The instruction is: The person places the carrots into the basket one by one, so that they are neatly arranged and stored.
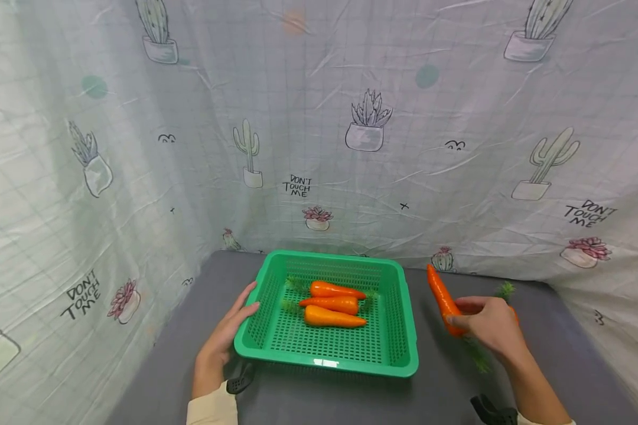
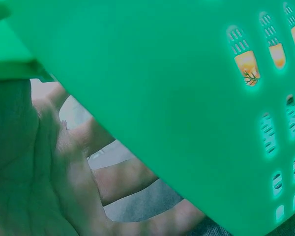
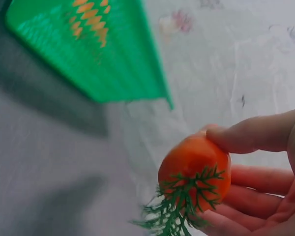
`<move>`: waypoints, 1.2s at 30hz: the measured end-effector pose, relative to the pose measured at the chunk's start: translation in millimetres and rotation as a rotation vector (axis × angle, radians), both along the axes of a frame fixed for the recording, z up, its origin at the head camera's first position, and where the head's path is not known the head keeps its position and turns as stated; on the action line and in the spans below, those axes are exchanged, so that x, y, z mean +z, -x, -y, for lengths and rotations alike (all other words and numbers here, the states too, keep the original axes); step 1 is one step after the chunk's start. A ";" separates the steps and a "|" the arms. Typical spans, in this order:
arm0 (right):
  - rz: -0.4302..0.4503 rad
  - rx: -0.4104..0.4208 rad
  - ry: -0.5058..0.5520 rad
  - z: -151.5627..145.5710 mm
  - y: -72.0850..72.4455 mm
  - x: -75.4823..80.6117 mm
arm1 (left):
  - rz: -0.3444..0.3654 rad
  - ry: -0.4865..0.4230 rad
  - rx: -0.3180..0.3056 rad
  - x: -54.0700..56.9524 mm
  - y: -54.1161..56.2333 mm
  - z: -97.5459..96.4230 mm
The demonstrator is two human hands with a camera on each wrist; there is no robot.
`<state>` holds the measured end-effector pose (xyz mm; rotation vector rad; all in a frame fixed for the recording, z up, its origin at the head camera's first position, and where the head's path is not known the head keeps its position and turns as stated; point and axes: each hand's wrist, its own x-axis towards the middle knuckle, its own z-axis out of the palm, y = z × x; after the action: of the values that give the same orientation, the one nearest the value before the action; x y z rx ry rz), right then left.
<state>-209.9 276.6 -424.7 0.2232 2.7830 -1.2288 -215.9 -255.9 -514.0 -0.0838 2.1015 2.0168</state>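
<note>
The left forearm rises from the bottom edge, left of centre, its cream sleeve [image 1: 212, 408] ending just short of the bare left wrist [image 1: 207, 375]. The left hand [image 1: 225, 333] tilts up and inward; in its wrist view the palm [image 2: 24, 162] faces the camera, with the fingers [image 2: 123, 182] spread and mostly straight. The right forearm [image 1: 539, 383] slants in from the lower right. The right hand [image 1: 491, 323] holds a pinch, its thumb [image 3: 250, 135] stretched opposite lightly bent fingers [image 3: 255, 201], which lie side by side.
</note>
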 end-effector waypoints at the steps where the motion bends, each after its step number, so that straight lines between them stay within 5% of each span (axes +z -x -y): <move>1: -0.006 0.015 0.020 4.7 -0.1 3.0 | 0.002 -0.006 0.005 -0.1 -1.0 0.7; 14: -0.061 0.152 0.104 31.6 4.9 24.8 | 0.022 -0.014 0.016 -5.2 -9.8 2.7; 26: -0.082 0.242 0.204 61.7 7.1 38.1 | -0.006 0.022 -0.025 3.9 3.4 1.9; 36: -0.072 0.330 0.210 91.7 11.2 47.2 | -0.001 0.027 -0.026 1.9 1.2 -0.2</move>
<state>-221.1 184.9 -377.5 -0.2890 2.5785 -1.4444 -217.1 -255.8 -512.1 -0.0601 2.1193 1.9752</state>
